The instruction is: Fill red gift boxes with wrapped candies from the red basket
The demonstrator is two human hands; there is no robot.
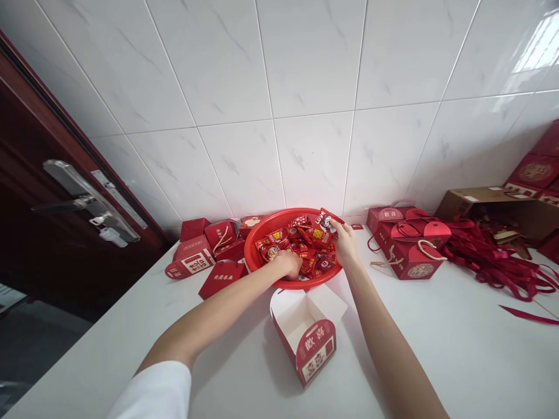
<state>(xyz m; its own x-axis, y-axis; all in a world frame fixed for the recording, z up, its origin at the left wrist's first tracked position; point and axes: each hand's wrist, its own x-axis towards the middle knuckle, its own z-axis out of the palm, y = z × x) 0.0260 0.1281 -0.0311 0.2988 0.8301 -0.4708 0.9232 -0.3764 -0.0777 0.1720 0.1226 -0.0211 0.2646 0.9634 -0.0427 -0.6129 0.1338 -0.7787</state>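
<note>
A red plastic basket (252, 256) full of red-wrapped candies (308, 247) stands against the wall. My left hand (289, 265) reaches down among the candies; its fingers are hidden, so I cannot tell what they hold. At the basket's right rim, my right hand (345, 240) is closed on a red candy packet (322, 228) printed with "LOVE" and a cartoon figure. In front of the basket sits a red gift box (305, 343) with its white-lined top open and its flaps spread; no candy shows inside.
Several folded red boxes (192, 256) stand left of the basket. On the right are tied gift boxes (406, 241), a heap of dark red ribbons (493, 262) and a brown carton (480, 201). A dark wooden door (39, 192) is at the left.
</note>
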